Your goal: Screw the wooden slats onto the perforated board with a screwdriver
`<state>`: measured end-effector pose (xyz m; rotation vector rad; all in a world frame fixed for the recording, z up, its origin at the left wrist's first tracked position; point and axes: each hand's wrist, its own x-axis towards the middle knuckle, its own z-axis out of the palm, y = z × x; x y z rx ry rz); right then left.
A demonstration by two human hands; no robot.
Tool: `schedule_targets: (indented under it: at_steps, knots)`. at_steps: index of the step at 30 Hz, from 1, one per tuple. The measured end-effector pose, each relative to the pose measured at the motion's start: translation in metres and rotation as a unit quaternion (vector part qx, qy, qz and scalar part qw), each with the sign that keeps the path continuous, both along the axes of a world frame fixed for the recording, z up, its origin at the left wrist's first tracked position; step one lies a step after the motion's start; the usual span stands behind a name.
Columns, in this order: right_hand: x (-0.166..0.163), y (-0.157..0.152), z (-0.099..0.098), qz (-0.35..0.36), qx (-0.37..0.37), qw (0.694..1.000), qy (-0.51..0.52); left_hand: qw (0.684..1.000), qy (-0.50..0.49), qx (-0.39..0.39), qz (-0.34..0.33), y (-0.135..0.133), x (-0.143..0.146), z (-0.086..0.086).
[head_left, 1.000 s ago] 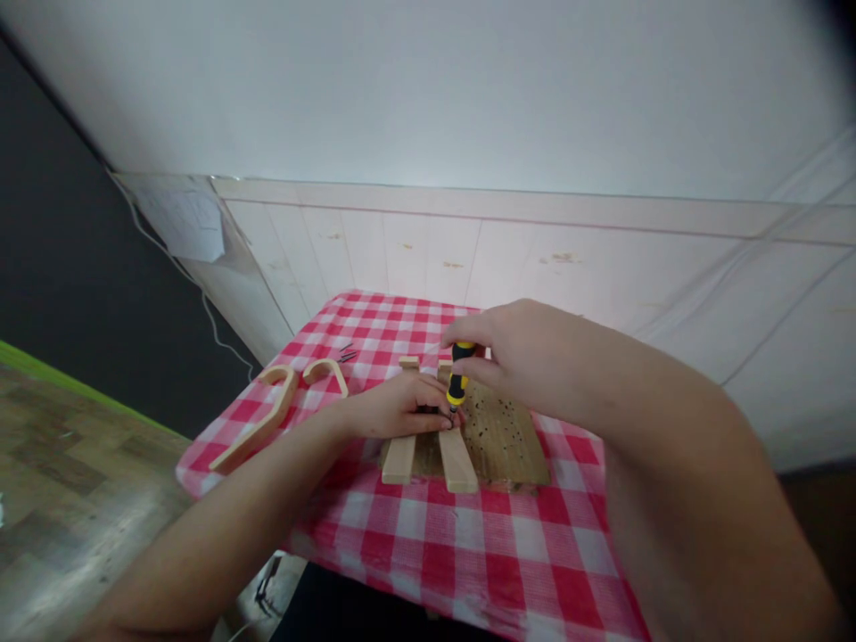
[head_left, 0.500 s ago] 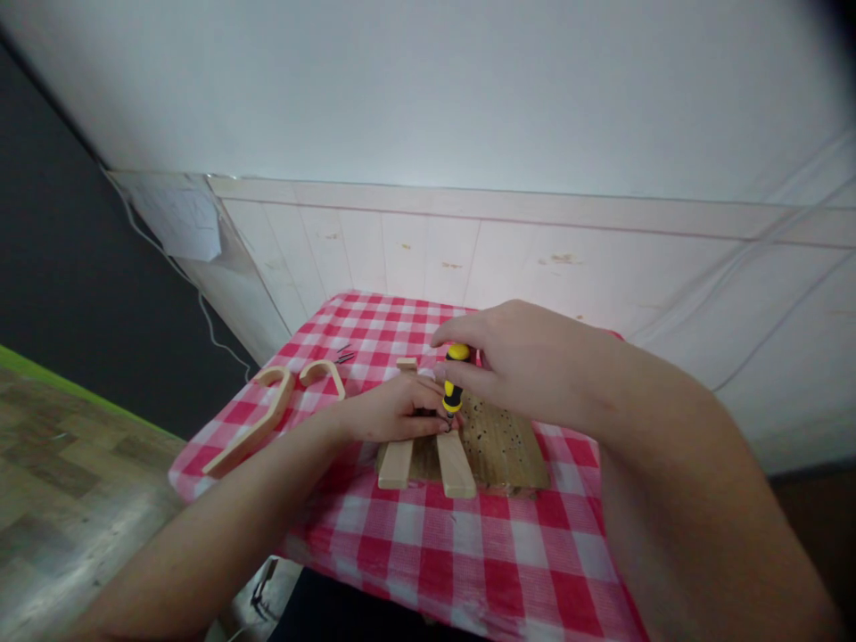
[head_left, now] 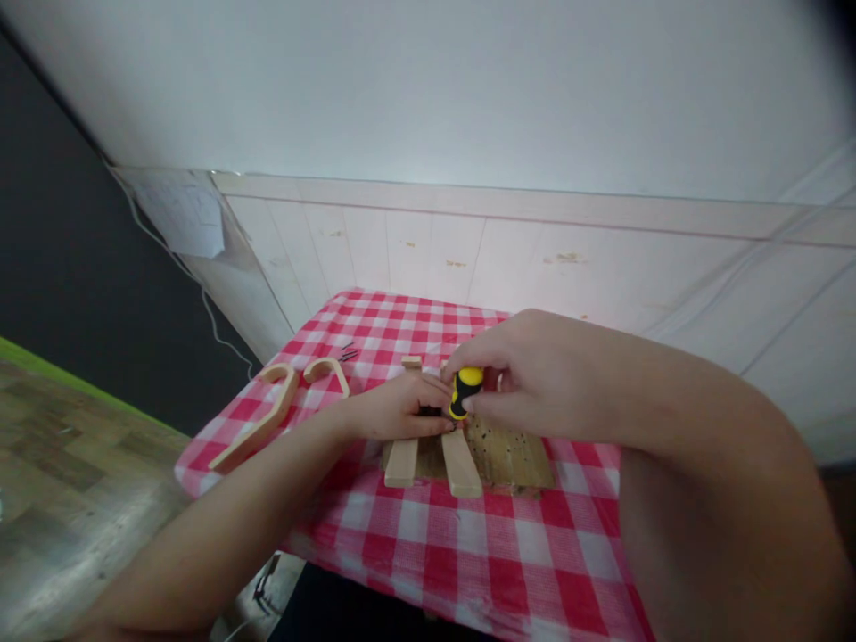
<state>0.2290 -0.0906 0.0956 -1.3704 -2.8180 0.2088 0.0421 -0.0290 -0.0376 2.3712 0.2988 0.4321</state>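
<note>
Since a moment ago, the screwdriver (head_left: 463, 390) has tipped over toward the near side, so its round yellow end now faces us. Before, it stood more upright. The right hand (head_left: 535, 374) has come lower with it. Its grip is closed tight around the yellow and black handle, with the thumb and fingers wrapped on both sides. The tool sits over the far end of the right slat (head_left: 463, 464), in the middle of the desk.

The left hand (head_left: 394, 408) has stayed put. It lies across the two slats, and its fingertips reach to the tip of the tool. The right hand hides that spot, so I cannot tell if this grip pinches anything.

The left slat (head_left: 401, 462) and the right one are flat, pale wood sticks. They lie side by side on a darker wood board (head_left: 514, 450) that is full of small holes. Both arms cover much of the board.

Far to the left lie a long curved wood piece (head_left: 258, 419) and a short curved wood piece (head_left: 327, 370), both shaped like hooks. A few small dark screws (head_left: 346, 352) lie just past them. A red and white checked cloth (head_left: 468, 544) covers the desk. Behind it is a white wall of boards (head_left: 415, 245), with a sheet of paper (head_left: 184, 218) stuck on at the left and a thin wire (head_left: 214, 321) hanging down. The floor (head_left: 53, 464) is worn wood.
</note>
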Motion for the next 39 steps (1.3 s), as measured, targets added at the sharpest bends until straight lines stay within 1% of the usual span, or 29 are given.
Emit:
schedule_targets:
  at_steps: [1, 3, 5, 7, 11, 14, 16, 17, 18, 20, 21, 22, 24, 27, 29, 30, 31, 34, 35, 37, 39]
  knots:
    - [-0.001, 0.002, -0.001, -0.037, 0.029, 0.999, -0.026, 1.0, -0.003, -0.003, -0.004, 0.0, 0.001, 0.0]
    - [-0.006, 0.007, -0.005, -0.119, 0.095, 0.986, -0.067, 1.0, -0.003, -0.016, -0.007, 0.0, 0.001, 0.001]
    - [-0.01, 0.013, -0.009, -0.167, 0.126, 0.975, -0.076, 0.999, 0.005, -0.034, -0.009, 0.0, 0.002, 0.002]
    - [-0.012, 0.016, -0.013, -0.162, 0.121, 0.977, -0.061, 0.999, 0.008, -0.045, -0.012, 0.0, 0.002, 0.001]
    - [-0.008, 0.012, -0.011, -0.092, 0.075, 0.993, -0.008, 0.999, -0.005, -0.051, -0.008, 0.001, 0.001, 0.0]
    - [-0.003, 0.004, -0.005, -0.036, 0.026, 0.999, 0.031, 0.999, -0.003, -0.031, 0.0, 0.002, 0.002, 0.0]
    - [-0.001, 0.0, -0.001, -0.008, 0.002, 1.0, 0.018, 1.0, -0.01, -0.01, -0.002, 0.002, 0.002, 0.0]
    - [-0.002, 0.0, -0.001, -0.011, 0.007, 1.0, -0.001, 1.0, -0.012, -0.004, -0.005, 0.002, 0.002, 0.0]
    - [-0.003, 0.001, -0.001, -0.03, 0.027, 0.999, -0.024, 1.0, -0.011, -0.004, -0.009, 0.002, 0.003, 0.0]
    - [-0.008, 0.005, -0.004, -0.089, 0.095, 0.99, -0.058, 1.0, -0.007, -0.017, -0.011, 0.002, 0.003, -0.001]
    - [-0.011, 0.008, -0.006, -0.113, 0.121, 0.984, -0.062, 1.0, -0.005, -0.026, -0.008, 0.002, 0.002, -0.001]
    - [-0.013, 0.011, -0.008, -0.126, 0.13, 0.982, -0.057, 0.999, -0.004, -0.034, -0.004, 0.001, 0.002, -0.002]
    - [-0.013, 0.016, -0.011, -0.118, 0.11, 0.987, -0.022, 0.999, -0.003, -0.046, 0.001, 0.001, 0.002, -0.002]
    - [-0.005, 0.016, -0.01, -0.054, 0.051, 0.997, 0.021, 0.999, 0.001, -0.048, 0.001, 0.001, 0.001, -0.003]
    - [-0.001, 0.013, -0.006, -0.016, 0.034, 0.999, 0.015, 0.999, 0.002, -0.044, 0.001, 0.001, 0.001, -0.002]
    - [-0.001, 0.011, -0.005, -0.016, 0.037, 0.999, -0.002, 0.999, 0.003, -0.039, 0.001, 0.001, 0.002, -0.001]
    - [-0.002, 0.01, -0.004, -0.032, 0.048, 0.998, -0.027, 0.999, 0.002, -0.035, 0.0, 0.001, 0.002, -0.001]
    - [-0.013, 0.009, -0.003, -0.128, 0.099, 0.981, -0.107, 1.0, -0.004, -0.026, -0.009, 0.0, 0.003, 0.002]
    - [-0.017, 0.01, -0.004, -0.149, 0.107, 0.976, -0.119, 1.0, -0.005, -0.022, -0.011, 0.0, 0.003, 0.002]
    - [-0.022, 0.012, -0.007, -0.156, 0.104, 0.976, -0.107, 1.0, -0.004, -0.017, -0.009, 0.0, 0.002, 0.002]
    - [-0.02, 0.013, -0.008, -0.124, 0.089, 0.986, -0.063, 1.0, -0.004, -0.022, -0.008, 0.001, 0.002, 0.0]
